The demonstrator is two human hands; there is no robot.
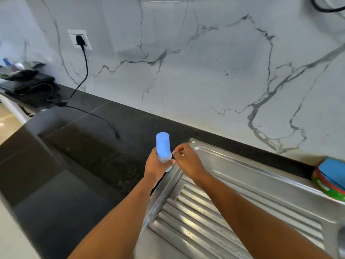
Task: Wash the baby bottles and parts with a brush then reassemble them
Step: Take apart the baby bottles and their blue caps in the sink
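Holds the baby bottle (163,146) upright at frame centre, left hand (155,166) wrapped around its lower part; right hand (186,159) just beside, curled, nothing visible inside. Looks closed and reassembled (washing presumably finished).

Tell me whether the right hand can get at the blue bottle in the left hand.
Probably yes. The right hand sits just beside the blue bottle, which the left hand grips low down; nothing lies between them, and the bottle's upper part is bare.
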